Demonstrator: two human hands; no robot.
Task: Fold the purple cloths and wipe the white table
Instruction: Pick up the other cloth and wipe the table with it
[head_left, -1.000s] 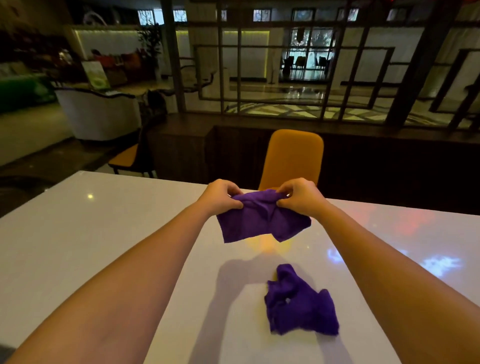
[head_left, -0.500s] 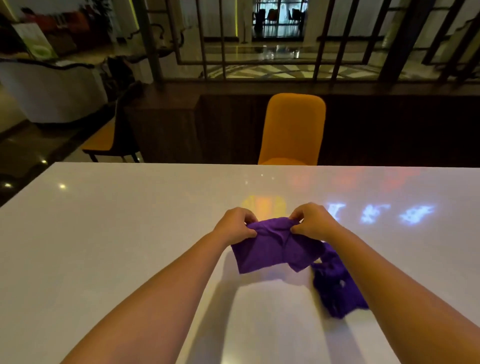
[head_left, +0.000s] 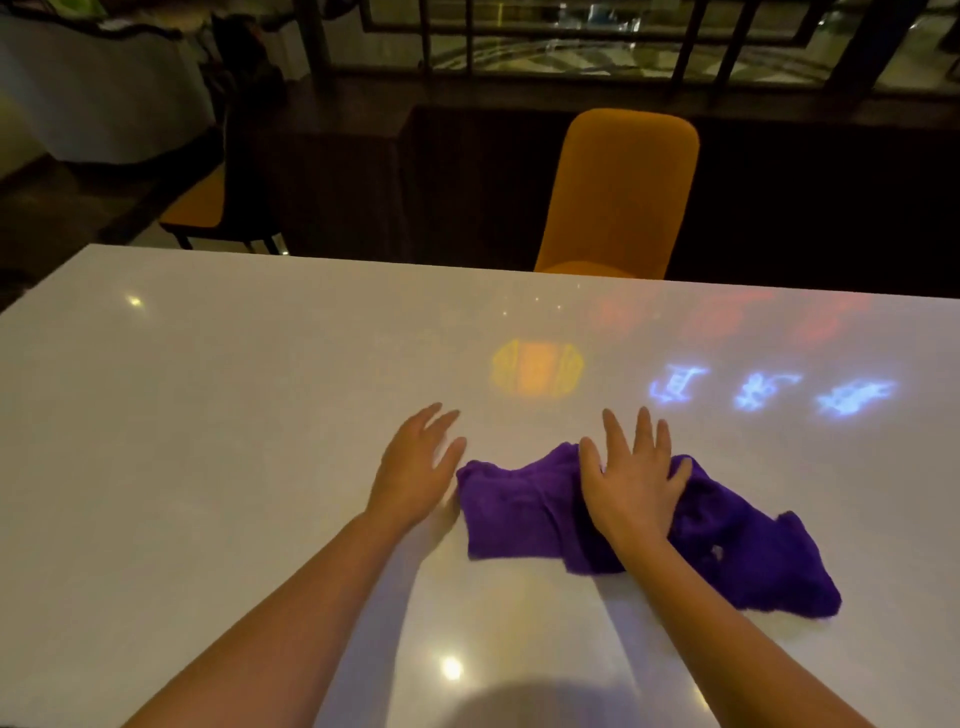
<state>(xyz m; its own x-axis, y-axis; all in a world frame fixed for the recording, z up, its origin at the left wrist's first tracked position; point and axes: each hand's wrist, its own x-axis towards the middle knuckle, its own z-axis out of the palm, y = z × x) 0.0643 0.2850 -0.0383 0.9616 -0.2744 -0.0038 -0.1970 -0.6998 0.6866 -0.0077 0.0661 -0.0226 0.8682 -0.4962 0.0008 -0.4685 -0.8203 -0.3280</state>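
A folded purple cloth (head_left: 514, 509) lies flat on the white table (head_left: 208, 415). My right hand (head_left: 631, 480) rests palm down on its right part, fingers spread. A second, crumpled purple cloth (head_left: 753, 551) lies just to the right, touching or overlapping the first under my right wrist. My left hand (head_left: 421, 465) lies flat on the bare table right beside the folded cloth's left edge, fingers apart, holding nothing.
An orange chair (head_left: 621, 192) stands behind the table's far edge, a second chair (head_left: 208, 208) at the far left. Dark railing and a low wall run behind. Coloured light reflections (head_left: 537, 369) show on the glossy top.
Both hands lowered the cloth they held in the air onto the table and let go. The right hand now presses flat on it; the left has slid off to its left.
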